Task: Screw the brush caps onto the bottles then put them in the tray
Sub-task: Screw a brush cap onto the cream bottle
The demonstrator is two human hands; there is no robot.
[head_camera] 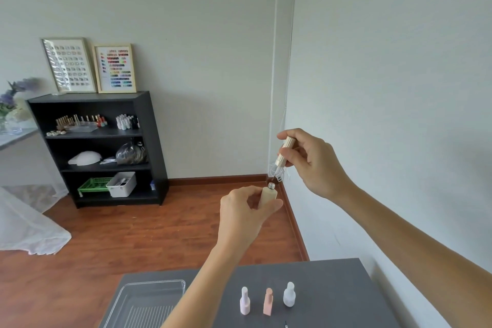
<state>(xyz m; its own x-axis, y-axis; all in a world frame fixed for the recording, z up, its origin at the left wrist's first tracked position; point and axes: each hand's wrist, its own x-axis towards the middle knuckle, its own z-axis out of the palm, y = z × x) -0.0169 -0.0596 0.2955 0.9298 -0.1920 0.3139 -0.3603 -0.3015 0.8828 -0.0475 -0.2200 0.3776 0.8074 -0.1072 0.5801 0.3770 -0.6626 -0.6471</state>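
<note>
Brush cap poised just above the open bottle, held in mid-air

Your left hand (243,210) grips the small beige bottle (268,194) by its body; your right hand (310,160) pinches the ribbed brush cap (285,150). Both look light, rigid and probably smooth, so hold firmly. The tray (149,298) sits below on the table (332,290).

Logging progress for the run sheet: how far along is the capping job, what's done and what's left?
Done: three bottles stand capped on the grey table, outside the tray.
In hand: left hand holds the beige bottle, neck open; right hand holds its brush cap above, not yet on.
Left: screw this cap on, then move all four into the clear tray, where no bottles show.
</note>
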